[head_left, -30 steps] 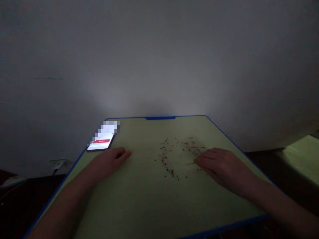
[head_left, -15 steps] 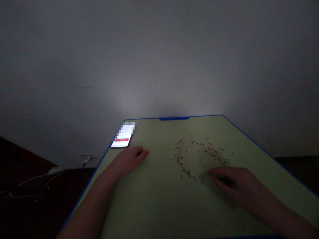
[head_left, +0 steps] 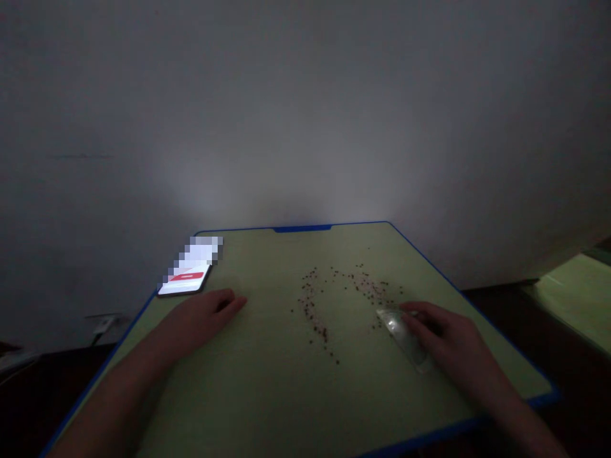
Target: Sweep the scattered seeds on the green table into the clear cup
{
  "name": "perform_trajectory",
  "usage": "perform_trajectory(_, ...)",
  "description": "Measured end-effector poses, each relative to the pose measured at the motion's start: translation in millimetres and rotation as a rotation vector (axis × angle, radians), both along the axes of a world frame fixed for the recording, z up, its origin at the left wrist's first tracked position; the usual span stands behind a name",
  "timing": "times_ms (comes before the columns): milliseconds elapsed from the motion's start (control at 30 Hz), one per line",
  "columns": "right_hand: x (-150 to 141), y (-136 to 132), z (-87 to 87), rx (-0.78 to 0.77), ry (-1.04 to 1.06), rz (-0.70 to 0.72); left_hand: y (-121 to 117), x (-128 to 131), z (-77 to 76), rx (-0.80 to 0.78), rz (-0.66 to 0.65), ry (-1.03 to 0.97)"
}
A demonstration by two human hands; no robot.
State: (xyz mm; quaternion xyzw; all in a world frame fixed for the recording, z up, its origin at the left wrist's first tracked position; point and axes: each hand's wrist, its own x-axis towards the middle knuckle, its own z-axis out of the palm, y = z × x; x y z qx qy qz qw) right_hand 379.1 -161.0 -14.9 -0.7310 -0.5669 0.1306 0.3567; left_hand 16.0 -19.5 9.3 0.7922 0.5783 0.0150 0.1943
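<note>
Clear plastic piece [head_left: 405,343] pinched by fingertips of right hand [head_left: 449,337], extended left of and below them, dark specks [head_left: 319,329] scattered alongside on table [head_left: 267,388], left hand [head_left: 207,318] rested near phone [head_left: 186,283], its finger closure not discernible.

Prob. home rm, dim-lit: blue-edged table [head_left: 248,381] by plain wall [head_left: 305,114], low plug [head_left: 102,325] w/ cord.

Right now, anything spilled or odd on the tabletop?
Yes: small dark specks lie loose in two arcs on the tabletop, near the clear, plastic-looking piece in the right hand. Scattered uncontained, they look spilled; cause isn't visible.
</note>
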Motion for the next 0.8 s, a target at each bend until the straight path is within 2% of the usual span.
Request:
perform_trajectory(133,-7.3,2.9,-8.3,-0.006,0.055,0.0,-0.6,0.6,0.9,0.007,0.008,-0.009)
perform_trajectory(267,2.4,6.3,-9.3,-0.036,0.027,-0.04,-1.3,1.3,2.5,0.004,0.013,-0.012)
perform_trajectory(367,5.1,5.8,-7.7,0.005,0.022,-0.065,-0.9,0.7,2.8,-0.004,0.013,-0.022)
perform_trajectory(600,-18.0,7.3,-7.1,-0.006,0.067,0.04,1.9,-2.1,-1.2,-0.022,0.021,-0.006)
perform_trajectory(800,-0.1,5.5,-9.9,0.001,0.045,-0.012,2.8,-3.9,-2.9,-0.019,0.015,-0.016)
